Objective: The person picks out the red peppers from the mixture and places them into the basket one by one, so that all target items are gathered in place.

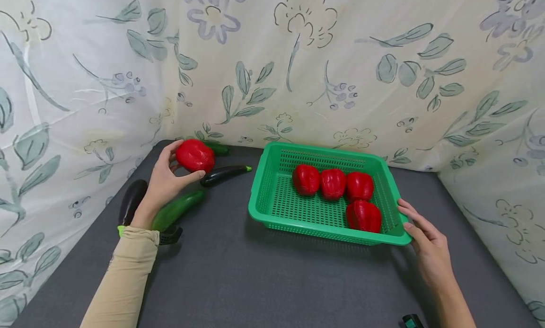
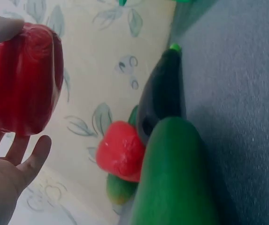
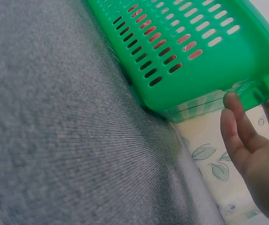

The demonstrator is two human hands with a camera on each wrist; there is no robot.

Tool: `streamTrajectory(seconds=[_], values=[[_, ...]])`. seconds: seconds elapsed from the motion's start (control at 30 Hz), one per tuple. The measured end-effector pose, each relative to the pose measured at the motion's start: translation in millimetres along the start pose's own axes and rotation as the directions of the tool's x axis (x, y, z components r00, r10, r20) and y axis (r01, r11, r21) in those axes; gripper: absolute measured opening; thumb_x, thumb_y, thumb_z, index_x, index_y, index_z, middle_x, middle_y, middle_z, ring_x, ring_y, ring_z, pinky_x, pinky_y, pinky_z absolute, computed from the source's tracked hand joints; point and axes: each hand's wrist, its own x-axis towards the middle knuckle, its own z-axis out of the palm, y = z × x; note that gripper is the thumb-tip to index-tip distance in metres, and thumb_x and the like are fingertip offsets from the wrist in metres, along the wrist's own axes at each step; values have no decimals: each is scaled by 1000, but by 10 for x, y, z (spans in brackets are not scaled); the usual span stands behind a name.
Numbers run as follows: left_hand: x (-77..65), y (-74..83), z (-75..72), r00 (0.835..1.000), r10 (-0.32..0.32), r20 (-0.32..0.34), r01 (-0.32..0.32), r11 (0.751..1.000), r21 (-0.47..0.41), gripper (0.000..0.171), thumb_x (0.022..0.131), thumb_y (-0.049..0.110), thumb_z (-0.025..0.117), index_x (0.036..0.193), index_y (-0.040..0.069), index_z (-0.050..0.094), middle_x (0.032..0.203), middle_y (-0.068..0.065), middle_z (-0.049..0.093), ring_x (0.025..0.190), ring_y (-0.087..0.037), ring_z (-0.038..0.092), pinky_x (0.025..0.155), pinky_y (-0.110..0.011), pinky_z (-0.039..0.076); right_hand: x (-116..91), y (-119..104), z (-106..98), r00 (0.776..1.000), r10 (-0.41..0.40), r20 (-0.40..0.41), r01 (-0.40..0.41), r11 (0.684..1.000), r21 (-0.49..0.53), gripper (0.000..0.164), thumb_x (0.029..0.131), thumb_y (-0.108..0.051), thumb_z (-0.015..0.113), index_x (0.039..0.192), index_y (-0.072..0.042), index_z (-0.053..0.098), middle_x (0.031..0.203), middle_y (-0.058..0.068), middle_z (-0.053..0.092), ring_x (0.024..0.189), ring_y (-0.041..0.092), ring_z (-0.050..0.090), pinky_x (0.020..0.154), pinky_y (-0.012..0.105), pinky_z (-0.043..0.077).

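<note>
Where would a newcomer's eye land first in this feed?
Probably on the bright green basket on the dark table, with four red peppers inside and the right hand touching its right end. Next would come the single red pepper gripped in the left hand, over at the table's left side, with dark eggplants and a long green vegetable nearby.

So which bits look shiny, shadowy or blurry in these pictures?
Head view: little shiny glints on the red peppers, and a soft shadow below the green basket; left wrist view: the close-up green vegetable looks soft and smooth, without crisp detail; right wrist view: the grey tabletop looks grainy, with curvy ripple lines.
</note>
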Motion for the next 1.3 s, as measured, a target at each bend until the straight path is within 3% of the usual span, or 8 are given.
streamTrajectory(seconds=[0.33,0.43,0.6,0.8,1.1,1.3], values=[[-73,258,91,997,65,35,-66,998,11,87,77,9,82,148,4,33,142,-12,42,124,-30,44,95,-39,46,5,-6,-8,1000,10,-7,-10,1000,-2,40,103,-5,50,140,9,46,153,9,39,142,18,29,93,19,45],[-79,299,118,996,79,44,-80,997,6,87,76,7,83,148,4,34,143,-11,42,125,-29,44,96,-42,46,0,-12,-4,1000,4,-2,-4,1000,8,40,103,-3,49,140,10,46,152,9,39,141,18,29,93,19,45],[-26,210,179,994,94,58,-93,996,-13,89,74,6,84,148,7,34,144,-10,40,126,-29,42,98,-52,44,-6,-14,6,1000,-25,15,24,999,37,40,102,-1,49,139,12,45,152,9,39,141,18,29,93,19,45],[10,98,250,991,110,70,-110,994,-12,93,72,11,87,149,15,35,145,-3,41,125,-23,43,94,-46,47,-4,-9,5,999,-27,19,26,999,44,40,102,-2,49,139,12,45,151,9,40,141,18,29,93,19,45],[-145,544,340,975,170,141,-161,984,-69,86,75,3,83,146,3,36,140,-13,43,122,-28,46,92,-48,49,-7,0,1,1000,-17,12,16,999,38,40,102,-2,50,139,11,46,151,8,41,140,18,30,91,19,46],[-204,667,395,959,223,176,-213,974,-74,84,73,2,83,145,0,38,136,-14,46,119,-27,49,91,-40,50,-2,-4,8,1000,-12,6,12,999,32,40,102,-3,50,139,10,47,151,8,41,140,18,30,91,19,47]])
